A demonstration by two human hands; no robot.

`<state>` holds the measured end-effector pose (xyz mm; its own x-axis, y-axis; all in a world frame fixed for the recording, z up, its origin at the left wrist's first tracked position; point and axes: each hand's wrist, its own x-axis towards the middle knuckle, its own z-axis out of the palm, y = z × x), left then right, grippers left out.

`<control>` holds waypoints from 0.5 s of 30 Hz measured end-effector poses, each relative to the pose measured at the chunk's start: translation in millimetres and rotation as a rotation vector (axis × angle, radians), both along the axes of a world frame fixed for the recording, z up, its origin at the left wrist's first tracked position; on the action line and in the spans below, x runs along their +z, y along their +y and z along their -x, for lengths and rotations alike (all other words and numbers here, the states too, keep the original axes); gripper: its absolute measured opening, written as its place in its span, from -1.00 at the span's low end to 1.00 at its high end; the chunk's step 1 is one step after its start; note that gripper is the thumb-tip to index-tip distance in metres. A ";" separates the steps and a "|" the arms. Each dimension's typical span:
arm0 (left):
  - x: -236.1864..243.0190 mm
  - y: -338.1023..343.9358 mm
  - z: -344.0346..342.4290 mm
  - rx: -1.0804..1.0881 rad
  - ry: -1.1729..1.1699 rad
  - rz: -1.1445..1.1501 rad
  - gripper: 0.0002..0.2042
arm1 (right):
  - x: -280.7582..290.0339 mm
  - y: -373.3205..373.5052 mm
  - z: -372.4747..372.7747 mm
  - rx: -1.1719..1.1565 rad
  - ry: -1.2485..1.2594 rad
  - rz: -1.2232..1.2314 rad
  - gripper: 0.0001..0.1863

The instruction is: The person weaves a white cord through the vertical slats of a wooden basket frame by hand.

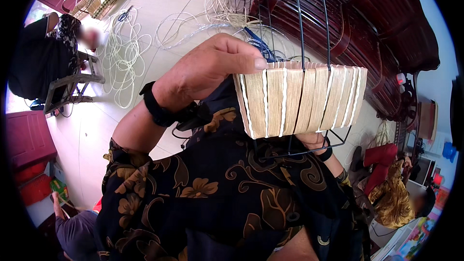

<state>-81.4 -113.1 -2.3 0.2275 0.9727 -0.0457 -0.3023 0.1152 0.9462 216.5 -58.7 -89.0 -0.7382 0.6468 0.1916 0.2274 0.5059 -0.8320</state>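
In front of my chest is a basket [311, 99] with pale tan woven sides, thin white cords and dark wires running across its slats. Its black wire frame [300, 14] sticks up past the far rim, and more bare wire shows along the near edge. My left hand [224, 58] is closed on the basket's left upper corner, thumb on the near face of the rim and the other fingers mostly hidden. Behind the basket's lower right part, my right hand [310, 139] shows only in part; its fingers are hidden.
Pale strands [121, 53] lie loose on the tiled floor, with another tangle [232, 7] near a dark carved wooden bench [338, 24]. Other baskets [99, 2] sit at the far left. People sit at both sides, one beside a small stool [72, 82].
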 end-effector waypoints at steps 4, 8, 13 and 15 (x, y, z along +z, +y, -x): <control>13.6 2.1 -0.4 -0.030 0.180 -0.021 -0.79 | 2.9 -2.5 0.4 0.009 -0.002 0.017 -0.43; 17.0 5.6 -0.3 -0.045 0.213 -0.020 -0.79 | 0.3 -2.1 1.0 0.021 0.016 0.032 -0.43; 1.8 0.4 -12.2 0.134 -0.066 -0.095 -0.78 | 1.9 -1.0 1.8 0.025 0.024 0.048 -0.44; -1.3 -5.4 -13.5 0.195 -0.010 -0.116 -0.77 | 3.5 -0.2 3.0 0.022 0.021 0.057 -0.44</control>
<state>-67.9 -118.5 -3.6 0.0348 0.9969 0.0703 -0.3179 -0.0557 0.9465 213.5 -59.0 -85.4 -0.7484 0.6411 0.1702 0.1992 0.4619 -0.8643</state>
